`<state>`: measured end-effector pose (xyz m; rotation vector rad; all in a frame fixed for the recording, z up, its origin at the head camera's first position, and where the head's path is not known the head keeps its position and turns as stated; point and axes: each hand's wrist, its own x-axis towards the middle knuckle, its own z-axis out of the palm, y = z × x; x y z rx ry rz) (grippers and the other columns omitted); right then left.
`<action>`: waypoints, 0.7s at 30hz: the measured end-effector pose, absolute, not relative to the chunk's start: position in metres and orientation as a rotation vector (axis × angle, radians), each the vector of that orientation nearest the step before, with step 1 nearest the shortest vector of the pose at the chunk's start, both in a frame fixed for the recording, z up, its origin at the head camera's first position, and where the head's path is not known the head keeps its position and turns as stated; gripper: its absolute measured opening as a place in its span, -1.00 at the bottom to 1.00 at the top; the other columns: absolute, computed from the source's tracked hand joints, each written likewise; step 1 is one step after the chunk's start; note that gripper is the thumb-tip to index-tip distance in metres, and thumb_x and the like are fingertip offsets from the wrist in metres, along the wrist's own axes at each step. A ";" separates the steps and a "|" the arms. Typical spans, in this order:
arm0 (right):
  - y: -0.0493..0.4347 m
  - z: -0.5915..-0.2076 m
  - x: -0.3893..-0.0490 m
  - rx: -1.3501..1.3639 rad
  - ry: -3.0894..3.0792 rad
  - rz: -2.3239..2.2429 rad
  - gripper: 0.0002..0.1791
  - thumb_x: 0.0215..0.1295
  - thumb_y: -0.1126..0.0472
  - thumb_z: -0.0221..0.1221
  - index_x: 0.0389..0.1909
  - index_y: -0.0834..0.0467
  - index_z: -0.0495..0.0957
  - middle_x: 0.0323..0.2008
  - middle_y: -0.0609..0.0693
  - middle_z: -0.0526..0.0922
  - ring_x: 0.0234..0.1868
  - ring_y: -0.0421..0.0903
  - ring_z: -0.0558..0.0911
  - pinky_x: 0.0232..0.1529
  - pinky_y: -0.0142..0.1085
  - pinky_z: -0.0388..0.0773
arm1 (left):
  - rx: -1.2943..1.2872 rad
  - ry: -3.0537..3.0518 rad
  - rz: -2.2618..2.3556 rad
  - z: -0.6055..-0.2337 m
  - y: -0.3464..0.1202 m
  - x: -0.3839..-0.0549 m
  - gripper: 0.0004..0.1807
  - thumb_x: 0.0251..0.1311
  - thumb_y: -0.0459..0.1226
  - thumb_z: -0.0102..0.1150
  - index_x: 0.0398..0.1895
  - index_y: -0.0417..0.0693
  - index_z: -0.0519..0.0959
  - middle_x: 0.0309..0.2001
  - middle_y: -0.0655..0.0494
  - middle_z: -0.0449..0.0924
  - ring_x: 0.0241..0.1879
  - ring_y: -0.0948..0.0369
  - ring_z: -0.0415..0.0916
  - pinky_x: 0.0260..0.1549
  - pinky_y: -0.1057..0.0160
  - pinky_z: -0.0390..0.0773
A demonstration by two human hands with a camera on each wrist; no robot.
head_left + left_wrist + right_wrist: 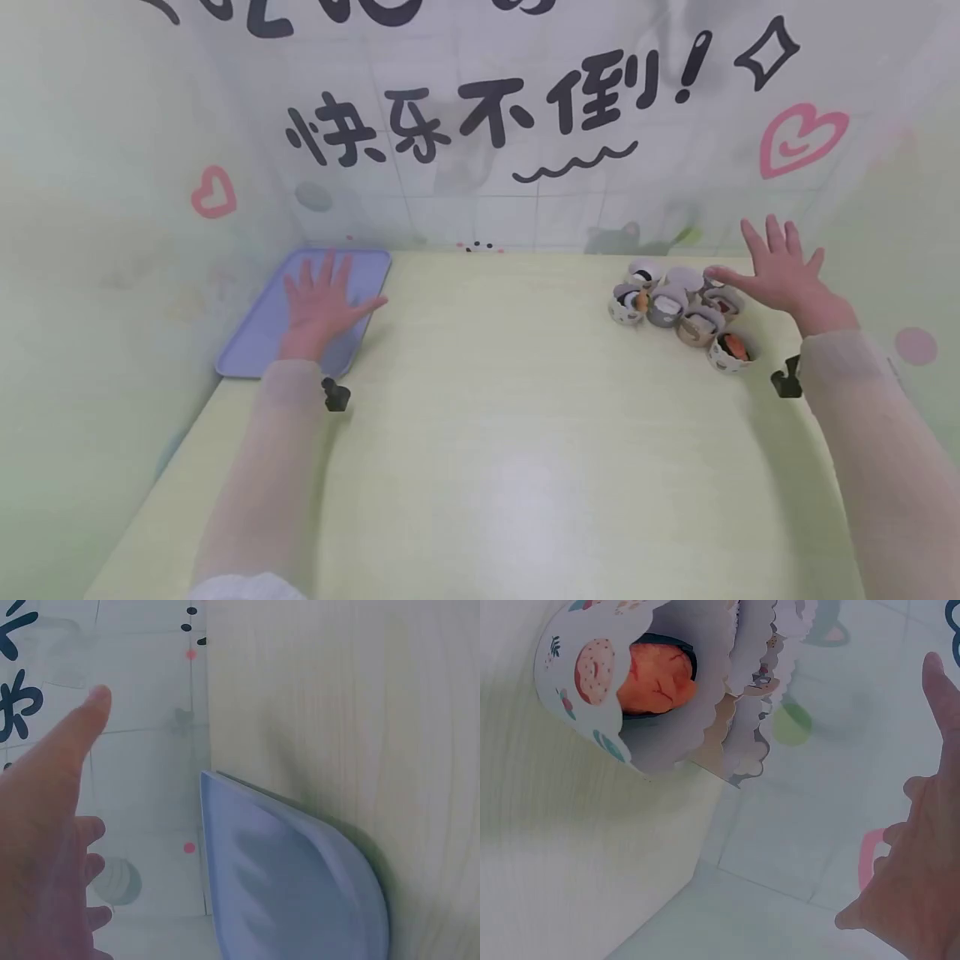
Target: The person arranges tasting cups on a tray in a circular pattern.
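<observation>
Left hand [321, 307] fully open, fingers spread, holding nothing, up over the blue-violet rectangular tray [258, 337] at the table's [517, 417] far left corner. Right hand [783, 271] same: spread wide, nothing in it, raised beside the cluster of small printed paper cups with scalloped rims [666, 313], far right near the back wall. Nearest one, a white patterned paper cup [564, 671], contains an orange lumpy piece [656, 681].
</observation>
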<state>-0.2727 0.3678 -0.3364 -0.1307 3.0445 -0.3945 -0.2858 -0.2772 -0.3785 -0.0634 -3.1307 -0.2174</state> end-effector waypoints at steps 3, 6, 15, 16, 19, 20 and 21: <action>0.368 -0.339 -0.273 -0.143 3.044 -0.411 0.16 0.33 -0.50 -0.14 0.58 0.11 -0.48 0.51 0.40 -0.62 0.50 0.44 -0.58 0.21 0.68 -0.53 | -0.045 -3.143 -0.221 -0.379 -0.283 -0.284 0.21 0.15 0.53 -0.21 0.62 -0.06 -0.20 0.62 -0.21 -0.41 0.53 -0.41 -0.49 0.40 -0.54 -0.46; 0.369 -0.342 -0.273 -0.153 3.040 -0.413 0.16 0.34 -0.49 -0.14 0.58 0.12 -0.48 0.51 0.42 -0.61 0.50 0.45 -0.57 0.20 0.69 -0.52 | -0.028 -3.154 -0.235 -0.382 -0.288 -0.282 0.21 0.16 0.51 -0.19 0.62 -0.08 -0.22 0.62 -0.23 -0.42 0.53 -0.42 -0.49 0.39 -0.55 -0.46; 0.374 -0.344 -0.270 -0.124 3.037 -0.445 0.16 0.33 -0.49 -0.13 0.58 0.10 -0.50 0.51 0.40 -0.62 0.50 0.45 -0.58 0.20 0.68 -0.54 | 0.125 -3.095 -0.153 -0.383 -0.307 -0.268 0.29 0.09 0.54 -0.10 0.59 -0.20 -0.13 0.57 -0.35 -0.17 0.46 -0.52 -0.23 0.31 -0.64 -0.15; 0.375 -0.344 -0.270 -0.123 3.033 -0.451 0.16 0.34 -0.49 -0.13 0.58 0.10 -0.52 0.51 0.40 -0.63 0.50 0.45 -0.59 0.20 0.68 -0.55 | 0.158 -3.090 -0.159 -0.382 -0.310 -0.266 0.30 0.07 0.54 -0.08 0.58 -0.22 -0.12 0.55 -0.38 -0.13 0.44 -0.53 -0.19 0.28 -0.64 -0.12; 0.375 -0.344 -0.268 -0.122 3.032 -0.462 0.16 0.34 -0.48 -0.14 0.58 0.11 -0.51 0.51 0.40 -0.63 0.50 0.45 -0.59 0.21 0.68 -0.54 | 0.260 -3.082 -0.210 -0.381 -0.319 -0.258 0.30 0.04 0.52 0.00 0.56 -0.25 -0.07 0.49 -0.45 -0.07 0.37 -0.57 -0.11 0.22 -0.64 -0.04; 0.375 -0.343 -0.268 -0.124 3.030 -0.466 0.15 0.35 -0.48 -0.14 0.58 0.11 -0.51 0.51 0.41 -0.62 0.50 0.45 -0.59 0.21 0.68 -0.54 | 0.287 -3.084 -0.223 -0.381 -0.322 -0.255 0.30 0.04 0.52 0.00 0.55 -0.27 -0.06 0.47 -0.47 -0.06 0.34 -0.58 -0.08 0.20 -0.63 -0.01; 0.375 -0.343 -0.268 -0.126 3.030 -0.470 0.15 0.35 -0.48 -0.14 0.58 0.11 -0.50 0.51 0.40 -0.62 0.50 0.45 -0.58 0.21 0.68 -0.53 | 0.315 -3.085 -0.235 -0.381 -0.325 -0.252 0.30 0.05 0.51 0.00 0.54 -0.30 -0.06 0.45 -0.49 -0.06 0.32 -0.58 -0.06 0.18 -0.62 0.01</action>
